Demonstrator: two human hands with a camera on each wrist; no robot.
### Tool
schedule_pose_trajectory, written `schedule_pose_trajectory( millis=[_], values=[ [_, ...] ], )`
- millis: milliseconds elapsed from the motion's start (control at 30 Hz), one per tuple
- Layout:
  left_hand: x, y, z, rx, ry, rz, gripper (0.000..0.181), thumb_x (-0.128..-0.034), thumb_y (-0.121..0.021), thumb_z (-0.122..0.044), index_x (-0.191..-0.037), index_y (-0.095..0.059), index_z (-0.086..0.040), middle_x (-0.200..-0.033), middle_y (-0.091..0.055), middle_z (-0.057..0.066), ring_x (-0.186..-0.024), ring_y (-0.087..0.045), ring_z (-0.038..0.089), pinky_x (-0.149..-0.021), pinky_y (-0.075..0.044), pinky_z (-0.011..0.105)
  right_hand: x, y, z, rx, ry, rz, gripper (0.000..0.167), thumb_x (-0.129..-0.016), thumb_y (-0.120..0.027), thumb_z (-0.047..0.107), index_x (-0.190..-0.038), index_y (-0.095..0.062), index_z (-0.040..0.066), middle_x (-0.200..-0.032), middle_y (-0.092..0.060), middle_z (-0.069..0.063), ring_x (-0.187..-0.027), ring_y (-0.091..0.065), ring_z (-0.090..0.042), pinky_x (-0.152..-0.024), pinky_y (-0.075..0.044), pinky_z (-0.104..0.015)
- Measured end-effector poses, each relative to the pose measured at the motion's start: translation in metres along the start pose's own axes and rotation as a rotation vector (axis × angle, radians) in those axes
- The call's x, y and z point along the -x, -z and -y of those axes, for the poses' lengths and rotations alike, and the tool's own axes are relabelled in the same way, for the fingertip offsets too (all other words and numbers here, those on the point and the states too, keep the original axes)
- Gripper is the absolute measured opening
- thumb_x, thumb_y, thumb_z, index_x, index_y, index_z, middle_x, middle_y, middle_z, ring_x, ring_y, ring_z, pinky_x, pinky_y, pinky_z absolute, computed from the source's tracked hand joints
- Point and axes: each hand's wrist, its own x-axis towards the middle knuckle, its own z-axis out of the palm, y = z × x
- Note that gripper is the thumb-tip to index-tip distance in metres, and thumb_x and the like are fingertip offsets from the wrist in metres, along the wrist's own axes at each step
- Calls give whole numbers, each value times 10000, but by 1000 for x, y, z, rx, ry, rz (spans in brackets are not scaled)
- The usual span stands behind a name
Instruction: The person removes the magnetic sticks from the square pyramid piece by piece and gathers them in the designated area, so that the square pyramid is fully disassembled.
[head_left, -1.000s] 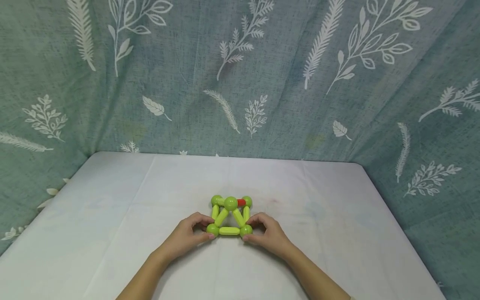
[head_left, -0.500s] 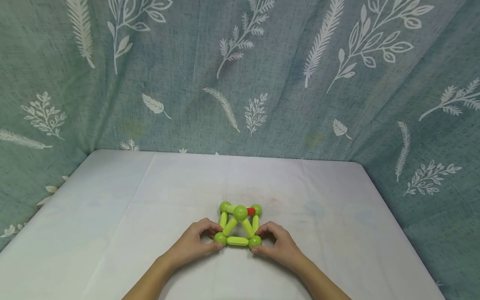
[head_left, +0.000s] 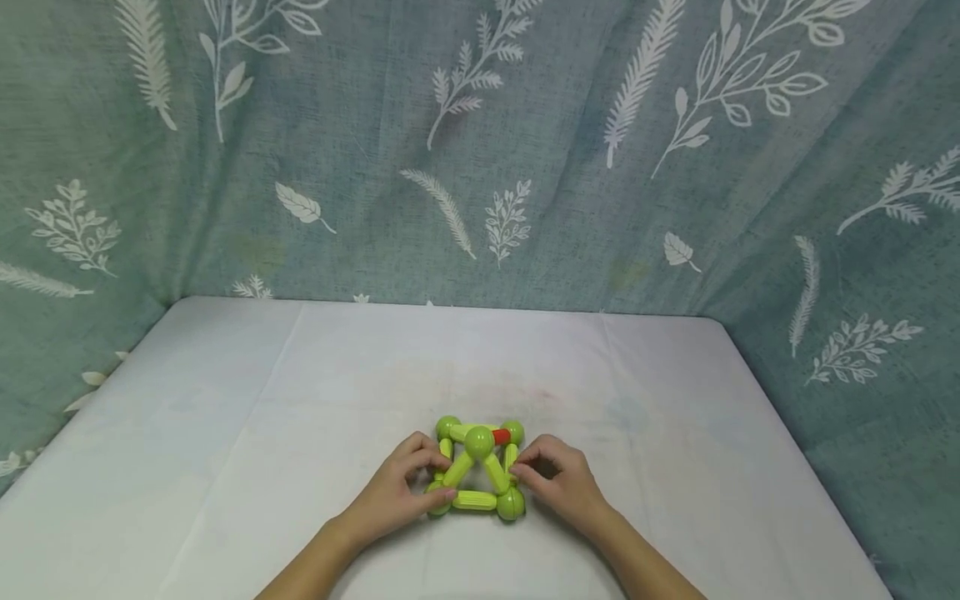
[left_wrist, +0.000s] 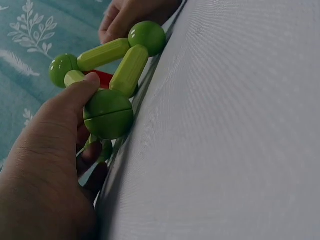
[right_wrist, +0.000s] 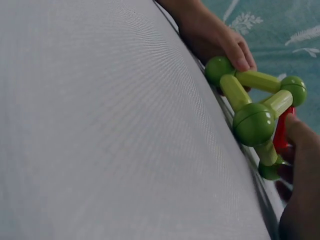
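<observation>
In the head view, a pyramid frame of magnetic building rods (head_left: pixel 475 501) and green balls (head_left: pixel 512 503) stands on the white tabletop. Its rods are yellow-green, except one red rod (head_left: pixel 501 437) running up toward the top ball (head_left: pixel 479 442). My left hand (head_left: pixel 401 487) grips the front left corner, partly covering the ball there; in the left wrist view its thumb lies over a rod beside that ball (left_wrist: pixel 108 114). My right hand (head_left: pixel 564 482) is at the right side, thumb and forefinger close together by the side rod. Whether these fingertips touch it is unclear.
A white cloth (head_left: pixel 187 400) covers the table. Behind and at both sides hangs a green-blue curtain (head_left: pixel 360 217) with a white leaf print, meeting the table's far edge.
The frame has come toward me and slightly right, both hands moving along. My right hand has left the front right ball and shifted up beside the right side rod. The left thumb has moved slightly inward.
</observation>
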Motion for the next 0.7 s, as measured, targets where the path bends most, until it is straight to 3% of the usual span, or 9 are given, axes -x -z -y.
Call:
schedule_pose_trajectory(
  millis=[100,200,400,533,700],
  values=[
    [-1,-1,0,29,-6,9,224,-781,-782,-214,-962,-650,-228,-997,-506,-45,-902,-504,123,-745,-447,270,-4,-2,-12,108,34,-72,298,-706,-782,-45,-963,-652,29,-902,-645,-67,-870,-574,-184,-750,-500,-248],
    [-3,-3,1,46,-3,27,214,-795,-769,-210,-968,-646,-228,-1001,-505,-44,-903,-503,117,-755,-448,261,-8,-3,-18,201,34,-57,395,-713,-806,38,-1076,-649,48,-1018,-639,-45,-992,-538,-201,-877,-454,-252],
    [-2,-6,2,61,-3,40,182,-819,-748,-215,-969,-648,-231,-997,-503,-38,-908,-494,117,-773,-440,259,-14,-5,-23,355,118,-27,317,-733,-799,114,-1027,-683,96,-972,-641,4,-935,-526,-170,-819,-463,-282],
    [-2,-7,3,57,-19,38,178,-824,-742,-204,-976,-650,-224,-998,-505,-37,-918,-498,111,-798,-447,258,-14,-6,-24,357,90,-61,289,-741,-782,78,-1001,-656,83,-944,-637,0,-909,-535,-166,-791,-470,-270],
    [-3,-8,4,45,-16,34,212,-802,-757,-157,-979,-649,-200,-995,-503,-32,-906,-509,111,-789,-461,247,-15,-6,-22,253,-52,-117,267,-780,-750,33,-1020,-637,62,-953,-634,-17,-891,-565,-168,-760,-504,-257]
  ],
)
